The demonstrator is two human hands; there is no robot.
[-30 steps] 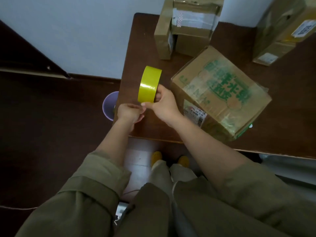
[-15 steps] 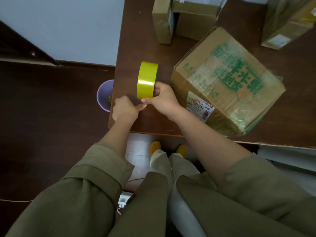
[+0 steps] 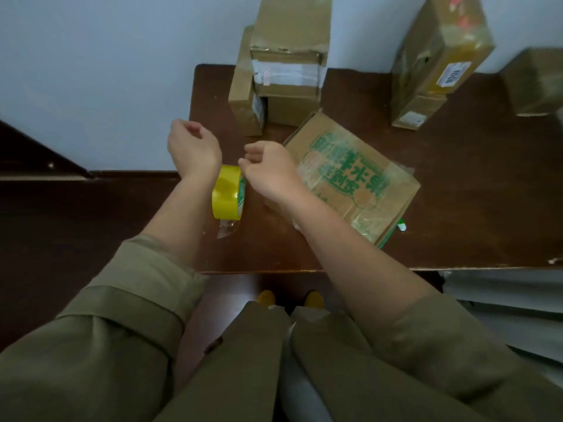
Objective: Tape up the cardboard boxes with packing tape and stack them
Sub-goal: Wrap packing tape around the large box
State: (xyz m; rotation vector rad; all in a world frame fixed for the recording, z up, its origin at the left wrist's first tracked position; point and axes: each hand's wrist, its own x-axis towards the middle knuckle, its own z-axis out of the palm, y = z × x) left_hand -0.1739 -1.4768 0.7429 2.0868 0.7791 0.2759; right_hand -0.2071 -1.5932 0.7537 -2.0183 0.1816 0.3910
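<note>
Nearest the camera, olive sleeves are seen rolled back on both forearms, w/ yellow shoes visible below the table edge.

On the brown table, near its front-left corner, the yellow tape roll is stood on edge, w/ a loose clear strip trailed toward the front edge. No hand is seen gripping the roll.

Just beyond the roll, the left hand is raised above the table's left edge, fingers loosely curled, nothing held. The right hand is held just right of the roll, fingers curled; whether the tape end is pinched can't be told.

Right of the roll, the green-printed box is laid flat, partly under the right forearm. At the table's back edge, approx. behind the roll, tall boxes are stood against the wall; further right, a labelled box is stood too.
</note>
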